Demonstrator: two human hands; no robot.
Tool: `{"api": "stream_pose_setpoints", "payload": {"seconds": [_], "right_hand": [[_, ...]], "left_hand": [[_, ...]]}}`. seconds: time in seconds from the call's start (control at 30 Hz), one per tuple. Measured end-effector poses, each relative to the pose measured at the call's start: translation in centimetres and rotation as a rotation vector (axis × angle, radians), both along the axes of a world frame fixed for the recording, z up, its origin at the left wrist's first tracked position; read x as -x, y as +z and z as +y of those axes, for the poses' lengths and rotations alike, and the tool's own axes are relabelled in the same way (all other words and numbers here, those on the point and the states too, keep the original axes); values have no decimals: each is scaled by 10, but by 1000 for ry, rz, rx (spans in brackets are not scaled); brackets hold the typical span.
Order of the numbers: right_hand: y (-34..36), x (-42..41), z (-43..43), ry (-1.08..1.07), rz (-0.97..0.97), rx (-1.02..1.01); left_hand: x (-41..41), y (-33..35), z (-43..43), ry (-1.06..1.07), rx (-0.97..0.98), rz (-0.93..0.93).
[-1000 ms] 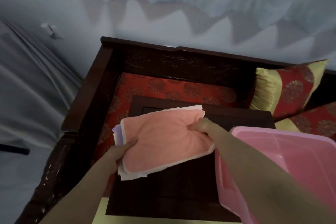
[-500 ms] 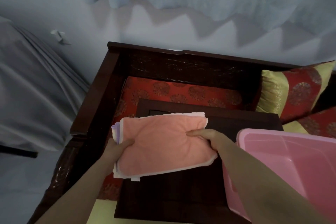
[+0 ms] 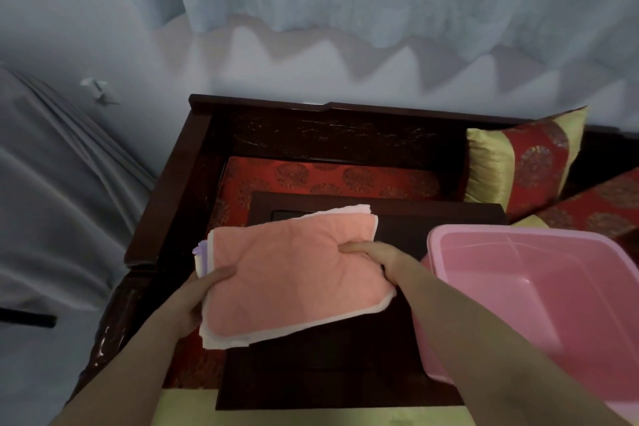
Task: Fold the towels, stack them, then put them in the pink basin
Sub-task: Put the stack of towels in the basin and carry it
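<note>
Head view: hands (image 3: 371, 258) grip towel stack (image 3: 294, 277) beside pink basin (image 3: 539, 290).

The stack of folded towels (image 3: 294, 273) shows only its salmon top layer; the ones beneath peek out as thin lilac and white edges at the left, their count unclear. The left hand (image 3: 193, 301) tucks its fingers under the stack, out of sight, and the right hand (image 3: 371, 258) hides its fingers the same way. The pink basin (image 3: 539, 290) runs off the right and bottom edges. The dark wooden tray table (image 3: 311, 377) is largely covered.
</note>
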State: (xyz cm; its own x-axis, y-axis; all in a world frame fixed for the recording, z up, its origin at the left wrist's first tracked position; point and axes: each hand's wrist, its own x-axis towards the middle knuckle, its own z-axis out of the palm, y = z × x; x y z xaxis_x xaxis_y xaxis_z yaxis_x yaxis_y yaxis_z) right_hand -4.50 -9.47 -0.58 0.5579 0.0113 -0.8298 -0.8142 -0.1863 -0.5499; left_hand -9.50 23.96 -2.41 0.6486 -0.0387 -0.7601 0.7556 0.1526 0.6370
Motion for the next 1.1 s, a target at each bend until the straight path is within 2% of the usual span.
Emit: {"api": "stream_pose_setpoints", "payload": {"seconds": [0.2,0.4,0.57,0.73,0.9,1.1], "right_hand": [[37,11,-4,-16,-105,-86],[118,6,-33,-45,-264,-62],[185,14,-96,-64,-317,-13],[226,50,-180,-154,-484,14],[247,100,-279,-116,-421,-121],[229,161,-356,-83,-311,-79]], "left_hand": [[5,36,-5,-21,3,-131],[-13,108,-31,-35,48,-207],[-20,173,-93,-97,85,-288],[-2,223,-182,-149,83,-347],[39,233,-269,-144,106,-386],[84,204,-357,-152,90,-283]]}}
